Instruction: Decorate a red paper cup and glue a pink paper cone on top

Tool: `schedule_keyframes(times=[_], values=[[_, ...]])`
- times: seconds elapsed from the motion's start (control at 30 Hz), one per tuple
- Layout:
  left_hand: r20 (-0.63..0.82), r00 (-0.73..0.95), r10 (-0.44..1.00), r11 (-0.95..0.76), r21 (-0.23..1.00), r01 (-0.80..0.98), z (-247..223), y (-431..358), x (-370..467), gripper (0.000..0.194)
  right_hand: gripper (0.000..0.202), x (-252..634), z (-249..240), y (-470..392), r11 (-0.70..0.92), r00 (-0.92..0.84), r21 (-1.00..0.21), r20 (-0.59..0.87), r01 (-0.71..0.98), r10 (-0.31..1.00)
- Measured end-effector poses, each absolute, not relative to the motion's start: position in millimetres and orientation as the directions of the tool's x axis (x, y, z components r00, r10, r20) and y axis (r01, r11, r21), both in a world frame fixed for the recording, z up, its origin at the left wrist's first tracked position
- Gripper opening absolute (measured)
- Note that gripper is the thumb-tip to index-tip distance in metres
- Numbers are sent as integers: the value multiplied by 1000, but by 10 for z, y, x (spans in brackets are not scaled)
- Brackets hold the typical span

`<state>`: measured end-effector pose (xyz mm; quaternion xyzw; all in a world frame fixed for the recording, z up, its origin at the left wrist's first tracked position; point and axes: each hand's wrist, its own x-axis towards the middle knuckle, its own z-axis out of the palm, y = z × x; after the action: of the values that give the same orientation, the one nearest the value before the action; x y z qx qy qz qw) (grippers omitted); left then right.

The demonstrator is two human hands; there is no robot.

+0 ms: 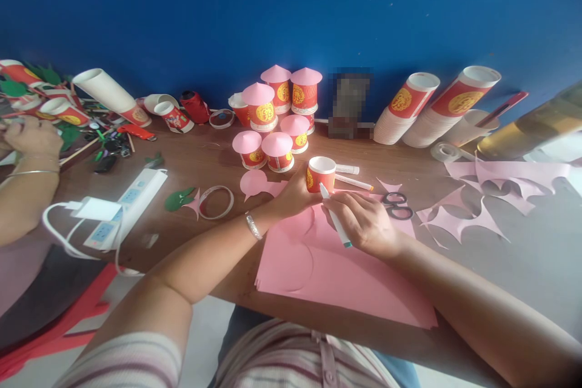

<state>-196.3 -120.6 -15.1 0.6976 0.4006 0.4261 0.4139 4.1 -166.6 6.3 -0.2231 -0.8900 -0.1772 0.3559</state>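
My left hand is wrapped round the lower left of a short red paper cup with gold print, its white rim facing up. Between the fingers of my right hand is a white marker with a teal end. The marker's upper tip is at the cup's front; whether it touches cannot be made out. Beneath both hands lie pink paper sheets with round outlines on them. Two more markers rest just right of the cup, and black-handled scissors lie beyond my right hand.
Several red cups with pink cone tops stand behind. Stacked cups lean at back right, near pink scraps and tape. A power strip lies left; at far left is another person's hand.
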Motion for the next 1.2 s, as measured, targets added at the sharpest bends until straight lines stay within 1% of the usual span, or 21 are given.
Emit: schedule_keyframes(times=[0.13, 0.27, 0.5, 0.6, 0.77, 0.9, 1.07, 1.2], values=[[203, 391, 898, -250, 966, 72, -87, -1218, -1950, 48, 18, 65, 50, -1661, 828, -638, 164, 721, 537, 271], [189, 434, 881, -212, 977, 5, -93, -1216, -1949, 45, 19, 95, 40, -1653, 823, -629, 148, 721, 548, 289], [155, 434, 887, -172, 985, 1, -102, -1215, -1962, 44, 19, 135, 34, -1642, 821, -628, 136, 716, 555, 306], [159, 442, 883, -168, 986, -18, -92, -1213, -1960, 45, 21, 141, 35, -1640, 818, -625, 130, 715, 560, 315], [169, 437, 883, -183, 983, -10, -71, -1214, -1967, 41, 24, 148, 16, -1631, 817, -621, 131, 720, 561, 311], [161, 438, 884, -187, 982, 17, -65, -1217, -1983, 38, 23, 152, 1, -1624, 811, -615, 135, 725, 570, 311], [164, 452, 876, -187, 982, 5, -91, -1213, -1987, 35, 21, 154, 10, -1622, 809, -617, 136, 721, 573, 315], [156, 413, 897, -165, 986, -14, -95, -1213, -1973, 37, 24, 154, 25, -1631, 817, -604, 115, 732, 565, 315]])
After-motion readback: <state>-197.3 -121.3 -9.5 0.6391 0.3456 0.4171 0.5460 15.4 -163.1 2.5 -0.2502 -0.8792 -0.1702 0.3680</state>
